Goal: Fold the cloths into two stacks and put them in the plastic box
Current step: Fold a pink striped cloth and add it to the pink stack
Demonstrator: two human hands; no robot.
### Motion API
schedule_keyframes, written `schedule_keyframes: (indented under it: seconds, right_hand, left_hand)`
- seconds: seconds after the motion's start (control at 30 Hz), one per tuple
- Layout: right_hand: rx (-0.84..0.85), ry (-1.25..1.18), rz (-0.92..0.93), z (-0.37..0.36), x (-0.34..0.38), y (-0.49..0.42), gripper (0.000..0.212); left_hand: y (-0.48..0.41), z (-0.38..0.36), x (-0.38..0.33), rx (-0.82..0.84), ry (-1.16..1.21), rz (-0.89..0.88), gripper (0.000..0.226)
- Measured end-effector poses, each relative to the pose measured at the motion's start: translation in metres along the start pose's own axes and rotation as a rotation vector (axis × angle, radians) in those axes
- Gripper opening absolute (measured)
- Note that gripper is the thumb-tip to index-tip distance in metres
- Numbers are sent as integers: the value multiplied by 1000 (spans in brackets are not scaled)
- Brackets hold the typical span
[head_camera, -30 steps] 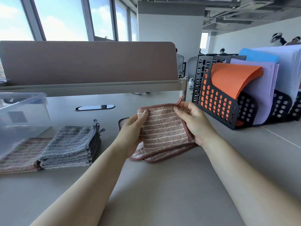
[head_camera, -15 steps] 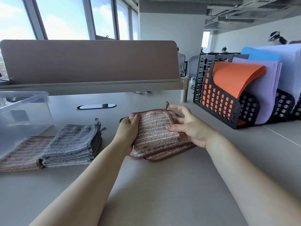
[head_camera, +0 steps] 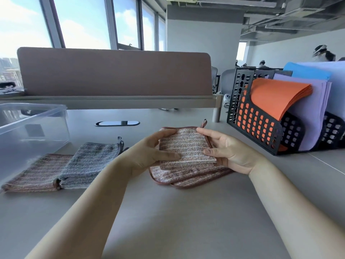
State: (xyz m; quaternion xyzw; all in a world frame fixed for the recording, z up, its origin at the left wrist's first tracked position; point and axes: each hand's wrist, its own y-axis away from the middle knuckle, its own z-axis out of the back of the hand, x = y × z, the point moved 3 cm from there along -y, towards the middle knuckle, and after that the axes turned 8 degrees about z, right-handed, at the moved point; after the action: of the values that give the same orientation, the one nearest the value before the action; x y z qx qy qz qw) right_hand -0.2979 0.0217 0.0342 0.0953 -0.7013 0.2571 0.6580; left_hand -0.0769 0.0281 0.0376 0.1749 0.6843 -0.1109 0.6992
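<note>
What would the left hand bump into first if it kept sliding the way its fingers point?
Probably the right hand, facing it across the folded pink cloth where the left hand rests.

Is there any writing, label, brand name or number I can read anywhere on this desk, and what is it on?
No text here is readable.
The plastic box shows a dark square patch on its wall, perhaps a sticker; nothing on it can be read.
The folded cloth held by the left hand and right hand is striped, with no visible tag.
The black file rack and its coloured paper show no print.
</note>
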Motion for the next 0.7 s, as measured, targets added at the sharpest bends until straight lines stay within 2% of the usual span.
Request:
schedule_keyframes:
  seconds: [0.13,0.27,0.37,0.5,0.57,0.67,0.7]
  right_hand:
    - [127,-39,-4,-8,-1,-1,94]
    - [178,-71,24,-38,10,-9,84]
    - [195,-81,38,-71,14,-24,80]
    - [168,-124,43,-125,15,-57,88]
    - [146,-129,48,-157,16,-76,91]
    - [111,-143,33,-205,14,-104,88]
    - [107,-145,24,-220,12,-112,87]
  left_hand:
    - [18,15,-3,57,27,-3,91]
    - [43,39,-7,77,92,-44,94]
    - [65,65,-10,18,194,-89,94]
    - [98,117,-6,-141,436,-180,97]
    - [118,142,-1,-268,566,-218,85]
    - [146,170,9,-314,672,-309,73]
    - [154,178,13,-342,698,-324,62]
